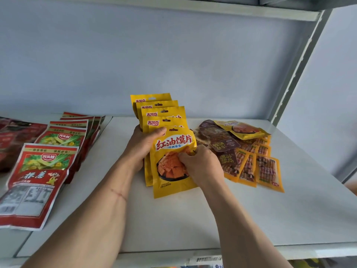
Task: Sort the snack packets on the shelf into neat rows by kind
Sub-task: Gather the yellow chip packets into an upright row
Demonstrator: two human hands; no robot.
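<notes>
Both hands are closed around the same fanned stack of yellow packets in the middle of the white shelf. The left hand wraps the stack's left edge, thumb curled over the top of the front yellow packet; its fingers are hidden behind the stack. The right hand pinches that front packet's right side, fingertips curled onto the printed picture, so part of the label is covered. The packets behind show only their top strips, so I cannot count them surely.

Just right of the hands lies a loose heap of small brown and orange packets, overlapping, with one yellow pouch tilted on top; their print is too blurred to read. Well to the left, red packets lie in an overlapping row, the nearest cut off by the frame's edge. Darker red packets at the far left are blurred and hard to make out.
</notes>
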